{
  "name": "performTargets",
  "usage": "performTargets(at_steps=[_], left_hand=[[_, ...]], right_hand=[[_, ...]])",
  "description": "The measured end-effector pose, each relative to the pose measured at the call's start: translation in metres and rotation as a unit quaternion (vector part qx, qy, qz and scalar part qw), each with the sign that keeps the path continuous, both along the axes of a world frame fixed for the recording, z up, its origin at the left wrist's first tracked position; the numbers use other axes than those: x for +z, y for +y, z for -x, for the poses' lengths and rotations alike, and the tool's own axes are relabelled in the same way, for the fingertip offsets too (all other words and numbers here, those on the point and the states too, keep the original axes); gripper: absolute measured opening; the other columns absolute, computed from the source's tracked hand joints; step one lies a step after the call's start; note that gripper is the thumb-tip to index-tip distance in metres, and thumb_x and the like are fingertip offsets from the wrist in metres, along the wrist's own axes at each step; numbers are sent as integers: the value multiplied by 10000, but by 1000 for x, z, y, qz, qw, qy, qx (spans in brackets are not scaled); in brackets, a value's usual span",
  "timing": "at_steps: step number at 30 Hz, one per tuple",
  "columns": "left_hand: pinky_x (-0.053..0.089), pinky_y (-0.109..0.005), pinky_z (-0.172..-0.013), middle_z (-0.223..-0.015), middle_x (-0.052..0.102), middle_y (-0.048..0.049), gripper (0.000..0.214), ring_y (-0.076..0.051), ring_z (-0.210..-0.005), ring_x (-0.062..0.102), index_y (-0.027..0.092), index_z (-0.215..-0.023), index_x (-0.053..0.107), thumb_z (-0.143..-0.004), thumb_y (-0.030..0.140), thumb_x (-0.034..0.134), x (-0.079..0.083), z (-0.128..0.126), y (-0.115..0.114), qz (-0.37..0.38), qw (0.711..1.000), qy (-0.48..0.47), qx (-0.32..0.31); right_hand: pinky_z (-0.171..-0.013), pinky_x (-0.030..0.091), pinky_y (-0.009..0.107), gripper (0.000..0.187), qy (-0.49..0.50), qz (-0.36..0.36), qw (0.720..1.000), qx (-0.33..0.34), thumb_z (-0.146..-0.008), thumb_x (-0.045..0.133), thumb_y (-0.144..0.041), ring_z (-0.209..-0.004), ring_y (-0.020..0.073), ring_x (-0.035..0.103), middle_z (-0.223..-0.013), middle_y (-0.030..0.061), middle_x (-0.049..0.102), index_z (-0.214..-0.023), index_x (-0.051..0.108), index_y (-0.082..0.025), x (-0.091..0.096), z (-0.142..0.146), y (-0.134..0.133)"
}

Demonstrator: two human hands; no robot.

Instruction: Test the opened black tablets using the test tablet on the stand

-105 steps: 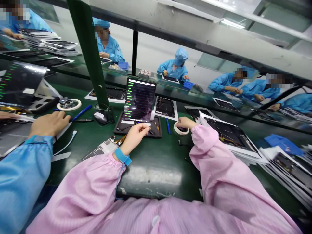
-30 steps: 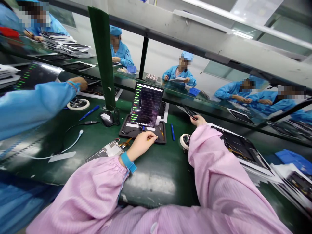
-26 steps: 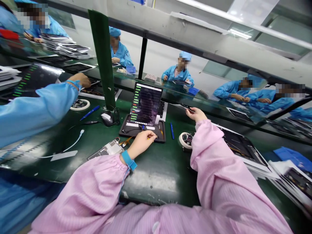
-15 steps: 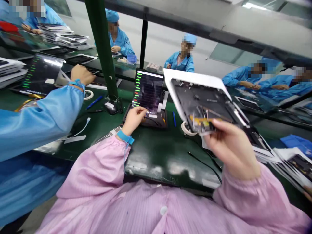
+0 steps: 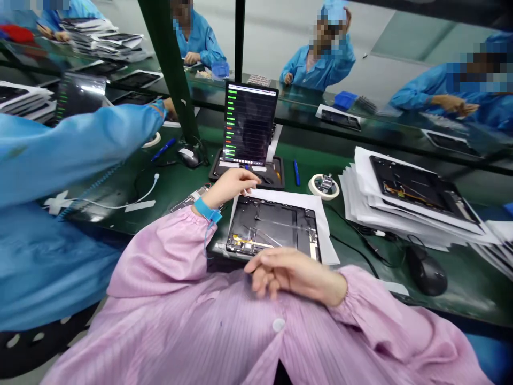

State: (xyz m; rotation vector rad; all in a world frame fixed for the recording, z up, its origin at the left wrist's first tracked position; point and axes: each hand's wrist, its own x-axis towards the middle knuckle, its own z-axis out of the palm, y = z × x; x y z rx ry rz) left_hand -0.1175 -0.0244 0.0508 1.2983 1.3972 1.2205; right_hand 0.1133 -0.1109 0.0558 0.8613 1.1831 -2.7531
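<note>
An opened tablet housing (image 5: 276, 222), dark inside with orange and white flat cables, lies on a white paper sheet (image 5: 329, 240) at the table's front edge. My left hand (image 5: 232, 187), with a blue wrist strap, hovers by the housing's far left corner. Its fingers are loosely bent and a little apart, with nothing visible in them. Just in front of the housing's near edge is my right hand (image 5: 290, 272), fingers loosely curled and apart, holding nothing. Behind them a lit tablet screen (image 5: 250, 123) showing green and red lines stands upright in a black tray (image 5: 280, 179).
On the right stand a stack of papers and housings (image 5: 401, 208) and a black mouse (image 5: 427, 270). A tape roll (image 5: 324, 186) and a blue pen (image 5: 296, 172) lie behind. A co-worker's blue sleeve (image 5: 80, 155) reaches in from the left, near a green post (image 5: 168, 64).
The housing and its paper went from my raised right hand down onto the table before me. My right hand has let go and moved left. My left hand shifted slightly right, away from the screen.
</note>
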Motion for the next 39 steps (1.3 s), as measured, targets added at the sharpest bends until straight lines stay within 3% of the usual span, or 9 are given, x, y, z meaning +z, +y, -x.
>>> performTargets(at_steps=[2, 3, 5, 6, 8, 17, 27, 33, 39], left_hand=[[441, -180, -483, -679, 680, -41, 144, -89, -541, 566, 114, -826, 718, -722, 199, 668, -3, -3, -6, 33, 997, 30, -68], [441, -181, -470, -678, 686, -44, 152, -97, -542, 577, 116, -822, 727, -706, 196, 671, -5, -5, -9, 52, 993, 41, -96], [427, -182, -441, -652, 687, -43, 152, -113, -533, 591, 122, -797, 737, -681, 193, 669, -12, -6, -12, 92, 984, 60, -137], [416, -184, -430, -632, 684, -40, 139, -118, -520, 591, 126, -770, 738, -672, 189, 662, -15, -7, -13, 109, 980, 71, -151], [395, -192, -420, -593, 674, -30, 112, -114, -474, 566, 134, -705, 734, -655, 176, 643, -23, -7, -14, 130, 972, 105, -165], [396, -224, -524, -641, 707, -22, 194, -144, -562, 583, 154, -707, 758, -630, 158, 580, -25, -11, -19, 118, 939, 239, -218], [394, -207, -565, -709, 718, -15, 230, -130, -618, 596, 143, -781, 756, -661, 176, 563, -27, -10, -20, 109, 924, 273, -244], [393, -216, -597, -706, 714, -34, 244, -137, -630, 591, 133, -765, 745, -726, 317, 590, -29, -14, -24, 84, 916, 301, -250], [418, -229, -623, -720, 712, -21, 208, -157, -651, 613, 161, -724, 718, -712, 278, 546, -34, -17, -25, 94, 910, 317, -249]], right_hand=[[-633, 476, 291, 316, -28, -212, 977, 8, -887, 544, -469, -749, 171, 625, -833, 68, 669, -938, 645, -174, -3, 0, 22], [-660, 468, 301, 241, -54, -352, 934, -26, -874, 575, -421, -756, 171, 606, -827, 52, 660, -902, 645, -192, -7, 3, 36], [-775, 455, 348, 91, -114, -580, 802, -86, -822, 649, -297, -832, 188, 577, -860, 41, 646, -845, 639, -210, -20, 11, 63], [-821, 440, 367, 71, -138, -643, 749, -86, -784, 682, -230, -863, 197, 567, -878, 41, 641, -834, 637, -209, -27, 15, 75], [-833, 424, 371, 114, -159, -688, 706, -47, -738, 712, -159, -853, 199, 559, -853, 34, 634, -805, 630, -198, -40, 24, 92], [-765, 392, 325, 72, -129, -707, 695, -35, -816, 649, -194, -811, 182, 528, -796, 11, 604, -763, 601, -203, -53, 26, 95], [-762, 384, 312, 65, -131, -708, 693, -31, -807, 657, -173, -797, 173, 523, -786, 11, 605, -760, 615, -190, -52, 28, 95], [-756, 379, 292, 77, -136, -713, 686, -47, -754, 693, -129, -776, 159, 522, -758, 6, 607, -739, 631, -173, -54, 27, 91], [-777, 378, 284, 76, -137, -713, 684, -67, -748, 682, -115, -782, 151, 517, -760, -3, 600, -746, 635, -175, -59, 26, 89]])
